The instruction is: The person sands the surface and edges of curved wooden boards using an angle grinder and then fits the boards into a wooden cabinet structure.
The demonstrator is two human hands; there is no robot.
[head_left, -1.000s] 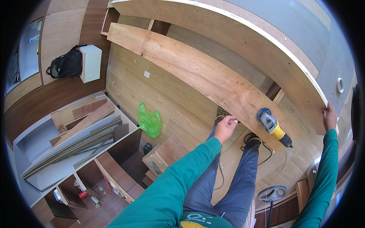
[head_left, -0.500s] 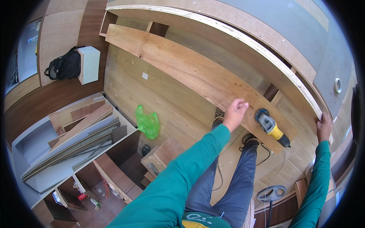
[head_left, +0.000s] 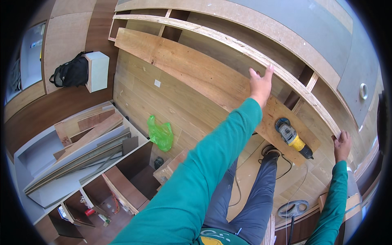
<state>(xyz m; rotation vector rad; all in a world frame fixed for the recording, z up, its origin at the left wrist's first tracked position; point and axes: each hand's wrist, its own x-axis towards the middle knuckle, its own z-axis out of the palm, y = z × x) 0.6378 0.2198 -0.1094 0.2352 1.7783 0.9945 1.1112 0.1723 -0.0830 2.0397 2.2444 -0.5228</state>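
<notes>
one wide fisheye view from the wearer's head looks steeply down and forward, past the close green left sleeve (head_left: 196,175) to the left hand (head_left: 260,85) and right hand (head_left: 342,148), taking in a farther black backpack (head_left: 71,70).

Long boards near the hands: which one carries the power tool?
The wide, flat board beneath the yellow grinder; the other, an edge-up board, has the right hand at its end.
</notes>
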